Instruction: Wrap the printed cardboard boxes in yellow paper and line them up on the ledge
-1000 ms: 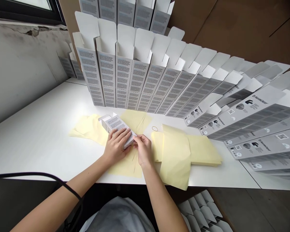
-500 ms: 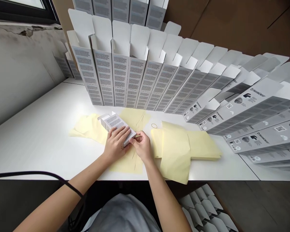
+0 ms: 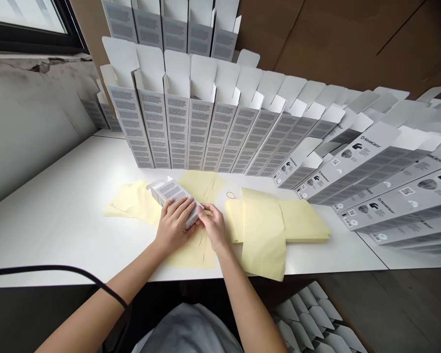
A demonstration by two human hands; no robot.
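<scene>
Watching from the head view, little has shifted in the last second: the left hand (image 3: 174, 223) still holds the small box (image 3: 169, 190) down on a yellow sheet (image 3: 191, 255) on the tabletop (image 3: 59, 220). The right hand (image 3: 213, 228) keeps pinching the box's near end, fingers narrowed. That end looks unfinished. Only the camera has tipped. Open boxes (image 3: 191, 127) stand in a row behind.

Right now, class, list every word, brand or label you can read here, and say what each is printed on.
"SilverCrest": on the lying grey boxes at right.
Dense print on the upright boxes: too small to read.
Print on the held box: too blurred to read.
</scene>
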